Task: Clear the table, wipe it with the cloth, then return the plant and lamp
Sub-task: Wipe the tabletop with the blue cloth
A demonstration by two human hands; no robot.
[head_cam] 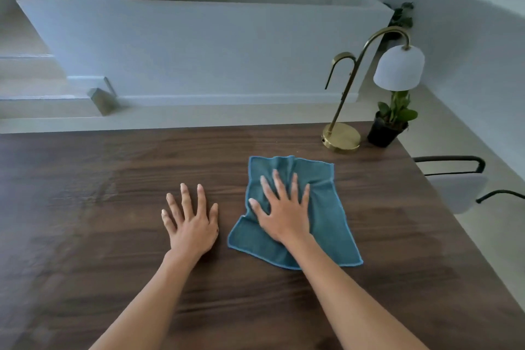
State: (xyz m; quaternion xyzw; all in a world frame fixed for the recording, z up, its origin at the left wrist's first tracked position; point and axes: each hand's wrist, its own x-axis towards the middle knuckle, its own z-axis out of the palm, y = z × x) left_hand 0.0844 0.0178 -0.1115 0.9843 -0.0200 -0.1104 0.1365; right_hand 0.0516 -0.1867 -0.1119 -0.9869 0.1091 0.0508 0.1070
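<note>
The blue cloth (295,213) is pinned flat to the table (85,207) by the right hand (284,213), fingers spread. The left hand (191,221) is laid beside it, fingers splayed too. Lamp (369,88) and plant (390,122) are parked at the far right corner

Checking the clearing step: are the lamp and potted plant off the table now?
No, the brass lamp and potted plant both stand on the wooden table at its far right corner.

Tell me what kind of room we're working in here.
Probably a home dining or living area: a dark wood table with a brass lamp and potted plant, a chair alongside, and steps behind.
</note>
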